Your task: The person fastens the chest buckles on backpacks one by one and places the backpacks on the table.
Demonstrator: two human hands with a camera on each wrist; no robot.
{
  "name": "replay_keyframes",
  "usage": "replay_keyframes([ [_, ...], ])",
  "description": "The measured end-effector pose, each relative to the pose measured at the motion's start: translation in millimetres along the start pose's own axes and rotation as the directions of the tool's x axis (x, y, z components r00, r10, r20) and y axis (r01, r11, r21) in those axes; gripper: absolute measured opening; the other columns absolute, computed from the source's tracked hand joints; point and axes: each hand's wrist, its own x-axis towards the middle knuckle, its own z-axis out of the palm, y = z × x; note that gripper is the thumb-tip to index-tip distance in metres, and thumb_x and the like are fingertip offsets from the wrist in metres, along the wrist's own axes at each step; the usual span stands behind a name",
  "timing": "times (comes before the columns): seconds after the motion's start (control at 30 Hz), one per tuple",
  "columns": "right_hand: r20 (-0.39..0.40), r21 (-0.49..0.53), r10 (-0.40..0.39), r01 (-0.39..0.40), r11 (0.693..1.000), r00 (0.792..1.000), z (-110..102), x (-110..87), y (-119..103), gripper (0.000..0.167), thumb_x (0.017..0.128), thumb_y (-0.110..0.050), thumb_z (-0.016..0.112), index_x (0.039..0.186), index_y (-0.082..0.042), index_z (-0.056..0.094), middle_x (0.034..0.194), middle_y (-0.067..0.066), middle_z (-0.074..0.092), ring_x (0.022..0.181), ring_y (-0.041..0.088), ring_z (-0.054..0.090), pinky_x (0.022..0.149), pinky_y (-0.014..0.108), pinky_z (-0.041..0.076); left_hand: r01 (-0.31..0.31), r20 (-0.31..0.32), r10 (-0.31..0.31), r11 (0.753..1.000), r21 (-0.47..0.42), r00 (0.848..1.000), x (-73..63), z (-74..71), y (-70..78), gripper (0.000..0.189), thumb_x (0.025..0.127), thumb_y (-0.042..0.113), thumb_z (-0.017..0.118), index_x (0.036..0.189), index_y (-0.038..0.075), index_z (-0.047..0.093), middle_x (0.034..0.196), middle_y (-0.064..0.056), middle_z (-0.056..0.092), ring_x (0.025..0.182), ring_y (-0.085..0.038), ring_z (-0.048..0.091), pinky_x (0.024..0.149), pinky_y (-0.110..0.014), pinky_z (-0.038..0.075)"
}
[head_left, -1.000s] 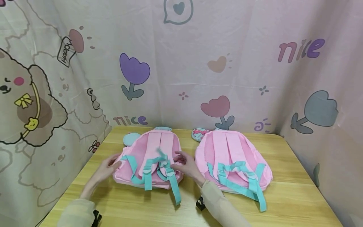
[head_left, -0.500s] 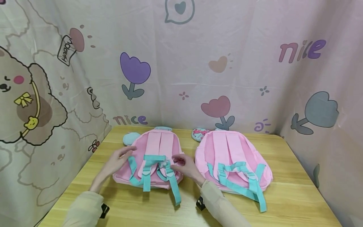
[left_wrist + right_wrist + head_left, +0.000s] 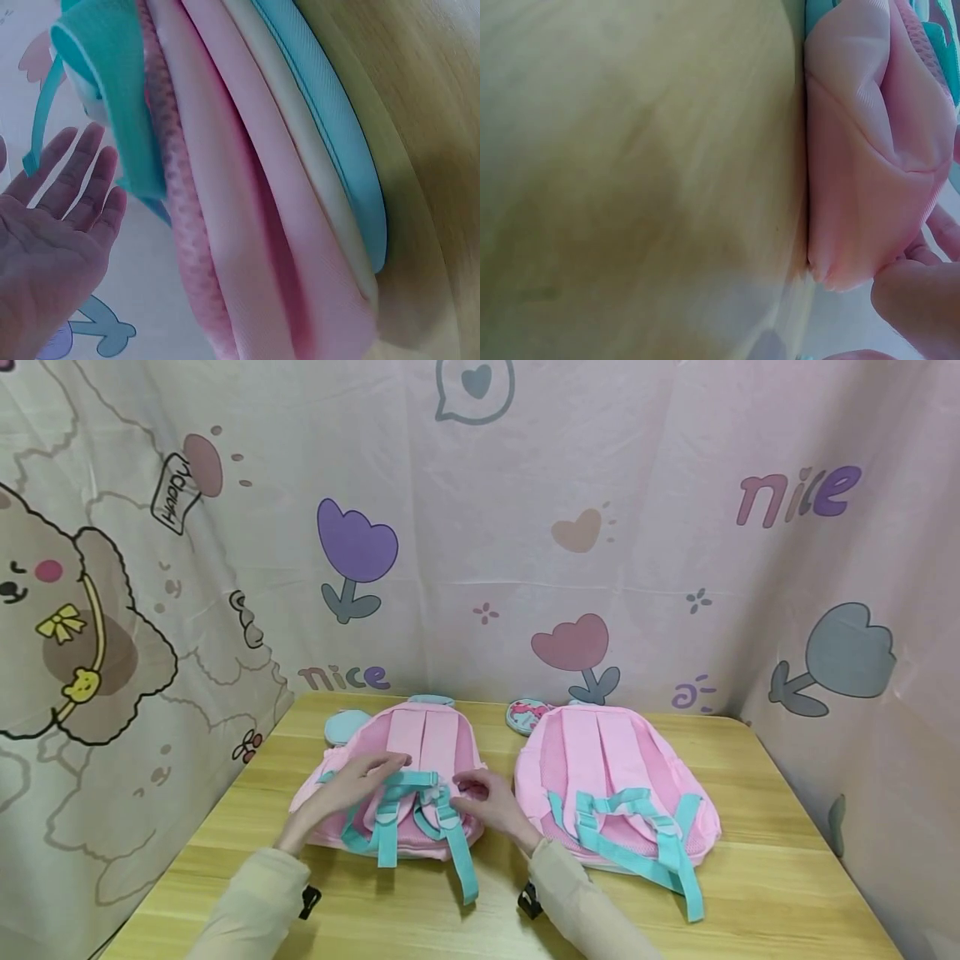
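A pink backpack [image 3: 363, 735] with teal straps lies back side up at the left of the table. Over its middle is my left hand [image 3: 356, 785], palm down, fingers extended towards the shoulder straps. In the left wrist view the spread fingers of this left hand [image 3: 67, 210] show beside a looped teal strap [image 3: 124, 97]. My right hand [image 3: 491, 802] holds the bag's right side with bent fingers and thumb. In the right wrist view the thumb of the right hand [image 3: 919, 300] lies against the pink side fabric [image 3: 855, 187]; the other fingers are partly hidden.
A second pink backpack [image 3: 551, 760] with teal straps lies to the right. A round light blue piece [image 3: 347, 727] and a round printed tag [image 3: 527, 716] lie by the bags' tops. Behind the wooden table [image 3: 780, 860] hangs a printed curtain [image 3: 450, 527].
My left hand has left the bag's left edge and moved right over its back. The upper teal strap end has swung down and now lies flat. My right hand stays put.
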Motion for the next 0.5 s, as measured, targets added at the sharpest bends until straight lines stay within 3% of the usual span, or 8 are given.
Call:
replay_keyframes([
  [0.23,-0.006,-0.005,0.006,-0.006,1.000,1.000,1.2,0.6,-1.5,0.040,0.089,-0.017,0.073,0.124,0.001,0.067,0.118,0.019,0.069,0.108,0.029,0.064,0.092,0.023,0.053,-0.071,0.082,0.067,0.996,0.055,0.994,2.5,4.0,-1.1,0.039,0.107,0.019,0.049,0.140,0.000,0.057,0.139,-0.020,0.062,0.133,-0.042,0.054,0.110,-0.062,0.042],
  [0.5,-0.006,-0.010,0.024,-0.024,1.000,1.000,0.8,-0.4,-3.3,0.039,0.090,-0.018,0.073,0.124,0.000,0.067,0.118,0.017,0.069,0.107,0.024,0.062,0.090,0.019,0.050,-0.098,0.129,0.090,0.994,0.050,0.988,3.9,6.0,-5.6,0.039,0.103,0.006,0.050,0.142,0.001,0.055,0.143,-0.020,0.059,0.137,-0.043,0.050,0.112,-0.062,0.039],
])
